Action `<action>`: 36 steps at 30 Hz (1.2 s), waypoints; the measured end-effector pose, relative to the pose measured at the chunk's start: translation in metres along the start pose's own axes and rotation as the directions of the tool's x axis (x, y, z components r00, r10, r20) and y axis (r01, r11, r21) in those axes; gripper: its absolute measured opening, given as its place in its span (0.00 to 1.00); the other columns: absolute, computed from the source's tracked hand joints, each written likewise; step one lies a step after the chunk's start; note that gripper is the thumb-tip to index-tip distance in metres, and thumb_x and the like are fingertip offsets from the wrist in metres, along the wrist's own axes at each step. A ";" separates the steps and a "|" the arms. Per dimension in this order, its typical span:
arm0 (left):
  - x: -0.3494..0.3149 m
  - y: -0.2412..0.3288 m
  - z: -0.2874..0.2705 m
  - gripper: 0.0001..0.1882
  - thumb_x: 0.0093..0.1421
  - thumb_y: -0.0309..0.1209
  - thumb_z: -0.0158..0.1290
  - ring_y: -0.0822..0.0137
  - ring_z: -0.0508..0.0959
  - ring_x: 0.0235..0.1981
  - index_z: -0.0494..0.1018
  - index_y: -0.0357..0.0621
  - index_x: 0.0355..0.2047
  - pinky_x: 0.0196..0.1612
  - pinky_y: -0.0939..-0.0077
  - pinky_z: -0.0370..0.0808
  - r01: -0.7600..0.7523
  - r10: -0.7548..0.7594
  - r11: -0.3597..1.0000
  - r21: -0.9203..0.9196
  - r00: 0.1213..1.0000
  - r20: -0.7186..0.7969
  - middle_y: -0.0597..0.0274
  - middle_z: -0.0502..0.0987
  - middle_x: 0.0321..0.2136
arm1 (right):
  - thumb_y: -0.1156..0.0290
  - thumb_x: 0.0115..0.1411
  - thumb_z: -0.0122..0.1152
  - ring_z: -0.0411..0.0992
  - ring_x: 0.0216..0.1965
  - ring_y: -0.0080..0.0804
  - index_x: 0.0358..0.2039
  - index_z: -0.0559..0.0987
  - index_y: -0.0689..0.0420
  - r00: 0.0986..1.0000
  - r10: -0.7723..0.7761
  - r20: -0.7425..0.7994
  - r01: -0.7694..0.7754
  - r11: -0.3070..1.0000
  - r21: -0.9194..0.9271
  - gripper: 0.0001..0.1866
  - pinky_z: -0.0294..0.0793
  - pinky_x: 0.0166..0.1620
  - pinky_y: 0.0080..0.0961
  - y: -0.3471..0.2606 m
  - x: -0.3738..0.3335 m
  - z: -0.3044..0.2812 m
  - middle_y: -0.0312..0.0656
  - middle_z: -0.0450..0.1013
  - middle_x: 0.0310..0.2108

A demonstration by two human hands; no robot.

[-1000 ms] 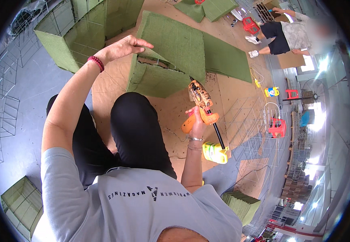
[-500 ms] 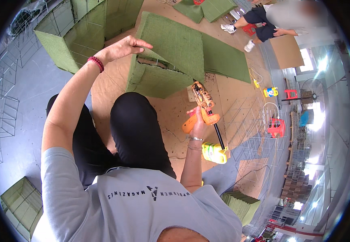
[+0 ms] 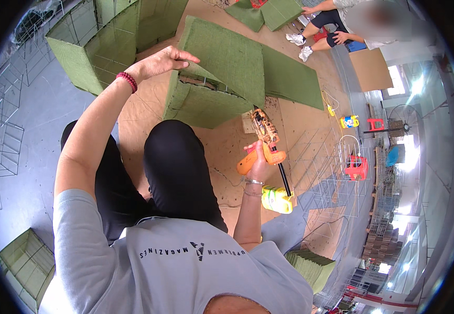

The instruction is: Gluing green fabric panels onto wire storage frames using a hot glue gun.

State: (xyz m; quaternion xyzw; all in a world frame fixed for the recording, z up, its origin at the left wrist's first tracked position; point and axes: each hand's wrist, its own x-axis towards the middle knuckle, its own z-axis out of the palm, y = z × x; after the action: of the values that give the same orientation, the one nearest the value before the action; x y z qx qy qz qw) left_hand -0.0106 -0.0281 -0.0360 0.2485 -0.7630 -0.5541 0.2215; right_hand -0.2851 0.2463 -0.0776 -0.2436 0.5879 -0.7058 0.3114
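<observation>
In front of my knees stands a box [image 3: 206,107] covered in green woven fabric, with part of its wire frame showing along a gap at the upper edge. My left hand [image 3: 165,59] pinches the lifted corner of the top fabric flap [image 3: 204,73], index finger stretched along it. An orange hot glue gun [image 3: 264,128], its front smeared dark, is gripped by its handle in my right hand [image 3: 259,163]. Its nozzle points at the box's near right corner, by the gap's end; whether it touches is unclear. A black glue stick [image 3: 284,180] sticks out of its back.
More green-covered wire frames [image 3: 88,57] stand at the far left. A flat green panel [image 3: 292,78] extends right of the box. Bare wire frames [image 3: 324,167] and a yellow jug [image 3: 277,200] are at the right. A co-worker [image 3: 337,23] sits at the far right.
The glue gun has shifted very slightly, still near the same corner. My left hand keeps hold of the flap. The co-worker has moved a foot and reached one hand to a green panel.
</observation>
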 end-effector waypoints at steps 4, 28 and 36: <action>0.000 0.000 -0.001 0.15 0.64 0.30 0.45 0.67 0.65 0.58 0.73 0.52 0.50 0.63 0.69 0.56 0.018 -0.018 1.000 -0.008 1.000 -0.002 0.62 0.71 0.52 | 0.68 0.60 0.57 0.70 0.25 0.27 0.33 0.72 0.58 1.000 0.006 0.003 -0.006 0.999 0.045 0.07 0.74 0.32 0.27 0.006 0.005 -0.001 0.37 0.69 0.23; 0.006 -0.007 0.000 0.13 0.64 0.30 0.46 0.75 0.71 0.47 0.75 0.44 0.46 0.56 0.75 0.65 -0.022 0.016 0.996 -0.090 0.998 -0.066 0.67 0.77 0.41 | 0.66 0.61 0.56 0.69 0.26 0.24 0.30 0.72 0.57 1.000 0.013 -0.026 -0.012 1.000 0.025 0.09 0.71 0.35 0.22 -0.003 -0.002 0.003 0.35 0.69 0.24; 0.008 -0.005 0.002 0.12 0.64 0.30 0.47 0.76 0.72 0.44 0.75 0.42 0.45 0.54 0.76 0.66 0.001 -0.009 0.997 -0.076 0.995 -0.095 0.67 0.77 0.39 | 0.67 0.60 0.57 0.69 0.25 0.26 0.33 0.73 0.58 0.999 0.007 -0.051 -0.006 1.000 0.026 0.08 0.74 0.32 0.28 -0.005 -0.002 0.003 0.36 0.69 0.23</action>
State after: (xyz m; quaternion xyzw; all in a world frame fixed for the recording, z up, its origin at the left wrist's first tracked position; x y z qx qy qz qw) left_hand -0.0174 -0.0326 -0.0410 0.2679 -0.7295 -0.5706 0.2653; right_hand -0.2823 0.2457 -0.0722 -0.2193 0.5873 -0.7183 0.3017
